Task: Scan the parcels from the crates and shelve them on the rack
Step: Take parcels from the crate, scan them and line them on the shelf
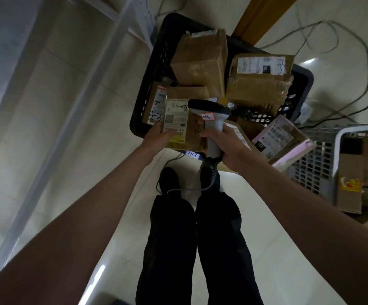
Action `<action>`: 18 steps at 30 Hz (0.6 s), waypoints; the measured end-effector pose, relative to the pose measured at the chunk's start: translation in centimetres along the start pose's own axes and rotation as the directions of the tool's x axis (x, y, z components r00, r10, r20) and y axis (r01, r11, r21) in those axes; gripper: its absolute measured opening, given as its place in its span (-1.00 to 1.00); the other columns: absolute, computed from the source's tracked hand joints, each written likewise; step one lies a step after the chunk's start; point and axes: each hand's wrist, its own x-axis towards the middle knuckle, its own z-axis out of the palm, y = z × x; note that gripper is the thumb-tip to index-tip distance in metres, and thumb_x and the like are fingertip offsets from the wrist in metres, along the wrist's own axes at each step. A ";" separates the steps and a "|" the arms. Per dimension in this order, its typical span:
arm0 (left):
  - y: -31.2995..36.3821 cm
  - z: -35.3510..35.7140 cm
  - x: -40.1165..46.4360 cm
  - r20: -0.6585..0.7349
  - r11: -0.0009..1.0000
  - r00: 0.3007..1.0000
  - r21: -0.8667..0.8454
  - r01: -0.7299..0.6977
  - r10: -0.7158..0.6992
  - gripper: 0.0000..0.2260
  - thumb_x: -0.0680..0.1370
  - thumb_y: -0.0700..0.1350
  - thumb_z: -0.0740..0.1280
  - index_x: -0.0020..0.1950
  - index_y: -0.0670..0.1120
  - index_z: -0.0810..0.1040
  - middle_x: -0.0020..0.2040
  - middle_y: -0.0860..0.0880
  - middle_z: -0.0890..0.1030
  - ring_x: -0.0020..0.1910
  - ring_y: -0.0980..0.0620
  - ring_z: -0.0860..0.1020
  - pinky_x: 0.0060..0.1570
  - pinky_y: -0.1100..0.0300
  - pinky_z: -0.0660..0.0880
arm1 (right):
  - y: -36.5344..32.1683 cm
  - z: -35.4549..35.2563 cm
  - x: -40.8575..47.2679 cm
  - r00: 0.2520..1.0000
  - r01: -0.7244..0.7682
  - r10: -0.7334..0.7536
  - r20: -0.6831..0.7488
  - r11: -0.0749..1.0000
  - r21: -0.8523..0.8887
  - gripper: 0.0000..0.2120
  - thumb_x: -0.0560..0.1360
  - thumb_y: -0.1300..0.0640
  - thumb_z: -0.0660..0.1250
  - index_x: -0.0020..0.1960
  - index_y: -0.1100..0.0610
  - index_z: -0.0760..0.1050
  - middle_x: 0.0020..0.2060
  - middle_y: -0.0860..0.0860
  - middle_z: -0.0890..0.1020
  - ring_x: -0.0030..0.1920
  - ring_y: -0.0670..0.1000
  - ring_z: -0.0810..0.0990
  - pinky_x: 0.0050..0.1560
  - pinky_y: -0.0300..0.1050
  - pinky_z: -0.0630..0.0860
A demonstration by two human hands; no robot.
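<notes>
My left hand (159, 135) holds a small cardboard parcel (182, 123) by its near left edge, with its white and yellow label facing up. My right hand (227, 143) grips the handle of a white barcode scanner (211, 115), whose dark head sits just above the parcel's right side. Both are over the near end of a black plastic crate (154, 62) that holds several brown cardboard parcels (200, 60). A pink-edged parcel (282, 139) leans at the crate's right corner.
A grey crate (324, 164) with cardboard boxes stands on the floor at the right. A white metal rack frame (73, 102) runs along the left. Cables (354, 40) lie on the tiled floor at the back right. The scanner's coiled cord (187, 188) hangs by my legs.
</notes>
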 end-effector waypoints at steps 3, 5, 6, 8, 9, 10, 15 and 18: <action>-0.2 0.8 -0.5 -0.010 0.997 1.000 -0.077 -0.017 0.016 -0.63 0.61 -0.14 0.34 0.43 -0.04 0.47 0.26 0.05 0.60 0.20 0.12 0.56 0.00 0.42 0.47 | 0.3 0.4 -0.3 1.000 0.012 -0.012 -0.003 1.000 0.007 -0.64 0.51 0.32 0.40 0.29 0.16 0.54 0.22 0.21 0.64 0.22 0.24 0.62 0.25 0.30 0.56; -0.3 0.8 -1.5 -0.037 0.991 0.999 -0.128 -0.034 0.030 -0.65 0.60 -0.19 0.37 0.38 -0.06 0.50 0.17 0.09 0.62 0.11 0.23 0.57 -0.16 0.52 0.47 | 0.2 0.5 -1.2 1.000 0.026 -0.025 -0.012 1.000 0.012 -0.72 0.50 0.32 0.40 0.18 0.12 0.58 0.23 0.23 0.63 0.24 0.27 0.60 0.25 0.36 0.55; -0.2 0.6 -2.2 -0.046 0.988 0.998 -0.146 -0.044 0.037 -0.67 0.59 -0.21 0.37 0.35 -0.05 0.53 0.13 0.11 0.63 0.10 0.24 0.57 -0.11 0.50 0.49 | 0.1 0.4 -1.8 0.999 0.031 -0.031 -0.011 0.999 0.025 -0.75 0.51 0.33 0.40 0.14 0.10 0.59 0.24 0.23 0.63 0.25 0.28 0.60 0.24 0.38 0.54; -0.1 0.2 -3.6 -0.060 0.984 0.997 -0.170 -0.056 0.046 -0.70 0.57 -0.22 0.39 0.30 -0.05 0.55 0.12 0.09 0.64 0.13 0.15 0.59 0.07 0.31 0.54 | -0.3 0.1 -3.2 0.999 0.036 -0.036 0.008 0.998 0.049 -0.76 0.51 0.33 0.39 0.15 0.14 0.60 0.22 0.25 0.63 0.21 0.34 0.60 0.20 0.39 0.56; 0.0 0.0 -4.6 -0.073 0.981 0.997 -0.189 -0.052 0.039 -0.69 0.57 -0.20 0.41 0.29 -0.05 0.51 0.14 0.05 0.63 0.14 0.12 0.59 0.07 0.26 0.54 | -0.6 0.0 -4.0 0.999 0.037 -0.038 0.021 0.998 0.050 -0.75 0.51 0.33 0.39 0.17 0.16 0.60 0.19 0.26 0.63 0.17 0.37 0.59 0.17 0.37 0.58; 0.2 -0.3 -5.8 -0.090 0.975 0.996 -0.217 -0.044 0.025 -0.66 0.56 -0.18 0.42 0.30 -0.05 0.45 0.17 0.02 0.62 0.14 0.12 0.59 0.03 0.25 0.52 | -1.0 0.0 -5.0 0.999 0.038 -0.039 0.030 0.998 0.048 -0.75 0.51 0.33 0.39 0.17 0.15 0.59 0.18 0.25 0.63 0.15 0.37 0.59 0.16 0.35 0.59; 1.8 -1.7 -12.4 -0.145 0.960 0.989 -0.272 -0.063 0.024 -0.58 0.55 -0.16 0.45 0.29 -0.02 0.32 0.24 -0.08 0.60 0.21 0.00 0.57 0.03 0.18 0.49 | -3.2 0.3 -11.0 0.995 0.069 -0.072 0.069 0.997 0.035 -0.78 0.52 0.32 0.40 0.11 0.11 0.61 0.08 0.08 0.66 0.17 0.19 0.62 0.15 0.20 0.64; 3.2 -2.8 -17.4 -0.188 0.950 0.981 -0.293 -0.105 0.051 -0.57 0.54 -0.19 0.46 0.28 -0.02 0.32 0.17 -0.10 0.62 0.15 -0.02 0.59 -0.10 0.28 0.50 | -4.6 0.5 -15.4 0.988 0.091 -0.095 0.122 0.995 0.039 -0.81 0.52 0.34 0.40 0.07 0.13 0.62 0.00 0.08 0.69 0.08 0.15 0.66 -0.07 0.02 0.68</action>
